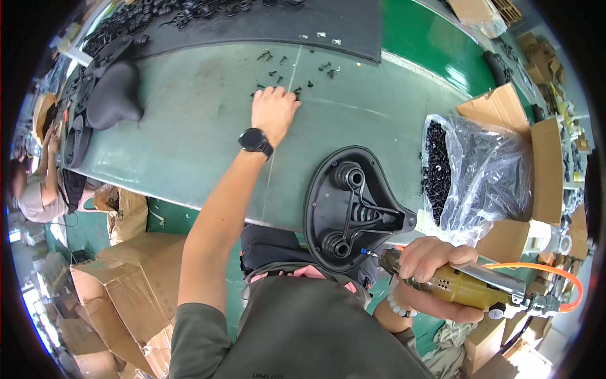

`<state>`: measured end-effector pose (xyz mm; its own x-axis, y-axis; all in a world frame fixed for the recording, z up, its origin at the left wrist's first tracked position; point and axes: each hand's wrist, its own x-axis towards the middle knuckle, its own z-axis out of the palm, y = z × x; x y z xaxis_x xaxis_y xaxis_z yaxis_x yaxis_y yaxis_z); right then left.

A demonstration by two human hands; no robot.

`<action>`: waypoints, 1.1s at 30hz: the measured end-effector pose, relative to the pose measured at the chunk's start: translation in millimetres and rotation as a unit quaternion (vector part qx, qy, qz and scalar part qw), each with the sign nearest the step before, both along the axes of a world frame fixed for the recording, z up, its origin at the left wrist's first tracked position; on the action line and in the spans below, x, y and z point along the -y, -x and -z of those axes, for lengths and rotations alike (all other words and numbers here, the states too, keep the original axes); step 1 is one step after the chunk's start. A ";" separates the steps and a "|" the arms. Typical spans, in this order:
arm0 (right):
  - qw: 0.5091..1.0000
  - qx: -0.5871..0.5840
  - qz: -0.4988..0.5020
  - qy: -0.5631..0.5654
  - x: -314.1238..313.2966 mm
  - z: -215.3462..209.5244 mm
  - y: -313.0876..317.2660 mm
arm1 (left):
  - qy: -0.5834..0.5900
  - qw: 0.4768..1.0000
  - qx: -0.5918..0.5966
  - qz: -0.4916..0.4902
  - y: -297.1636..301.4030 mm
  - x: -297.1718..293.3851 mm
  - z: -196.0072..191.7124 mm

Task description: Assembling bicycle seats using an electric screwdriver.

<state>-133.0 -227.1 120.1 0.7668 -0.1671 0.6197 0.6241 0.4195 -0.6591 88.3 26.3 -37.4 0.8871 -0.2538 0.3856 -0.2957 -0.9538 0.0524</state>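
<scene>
Near the bench's far edge, left hand [273,112] fingers pinched at loose black screws [278,79]; right hand [435,260] gripped a pneumatic screwdriver [464,285] beside the saddle base [350,205].

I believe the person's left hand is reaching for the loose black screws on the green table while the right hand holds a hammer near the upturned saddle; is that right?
Not quite: the right hand holds a yellowish pneumatic screwdriver, not a hammer. The head view shows it. The left hand does reach the loose black screws on the green table, near the upturned saddle.
</scene>
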 end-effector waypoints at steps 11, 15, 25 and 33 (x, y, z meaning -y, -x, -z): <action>0.998 0.038 0.034 -0.048 -6.8 -0.1 -20.8 | 0.700 0.591 -0.385 0.112 196.0 47.6 -97.5; 0.997 0.022 0.028 -0.064 -16.1 0.2 -19.0 | 0.783 0.500 -0.344 0.139 217.3 76.4 -90.8; 0.993 -0.046 0.024 -0.110 -8.8 -3.3 -10.2 | 0.805 0.155 -0.556 0.137 214.7 63.9 -91.1; 0.996 0.048 -0.001 0.071 -0.3 5.4 -53.0 | 0.407 0.884 -0.186 0.138 129.5 43.5 -67.1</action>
